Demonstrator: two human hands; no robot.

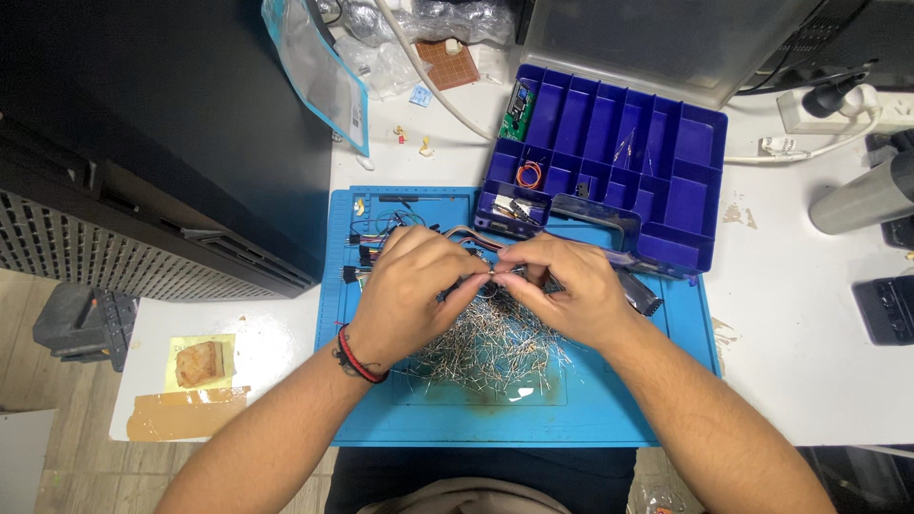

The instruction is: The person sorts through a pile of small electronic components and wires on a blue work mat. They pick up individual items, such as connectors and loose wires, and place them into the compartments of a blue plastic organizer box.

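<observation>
Here, both hands' grips (495,274) pinch probably one thin wire above blue mat (590,419), white desk (819,371).

Electronics workbench, blue soldering mat (590,419), compartmented parts box (666,162), loose metal pins (495,352)

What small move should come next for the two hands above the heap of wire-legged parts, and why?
Probably lift the pinched part clear of the heap. Fingertips of the left hand and right hand meet on it just above the tangled pile on the blue mat.
</observation>
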